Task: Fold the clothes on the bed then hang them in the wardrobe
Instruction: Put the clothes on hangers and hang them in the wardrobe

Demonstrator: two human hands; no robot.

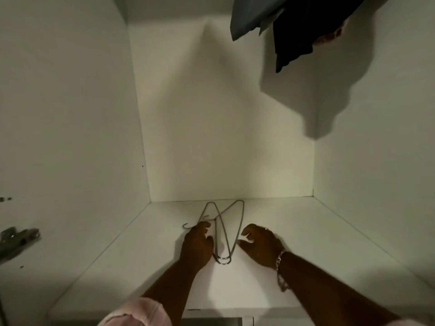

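Two thin metal wire hangers (222, 234) lie crossed on the white wardrobe shelf (317, 250), their hooks pointing left. My left hand (196, 243) sits on the left hanger near its hook, fingers curled round the wire. Just right of the hangers is my right hand (259, 243), its fingers and thumb bent with a gap between them and nothing in it; it does not plainly touch the wire. A grey-blue garment (247, 17) and a dark garment (294, 38) hang at the top right.
White wardrobe walls close in the shelf on the left, back and right. A metal door hinge (16, 238) sticks out on the left side panel. The hanging clothes cast a large shadow on the right wall. A bracelet (281, 260) is on my right wrist.
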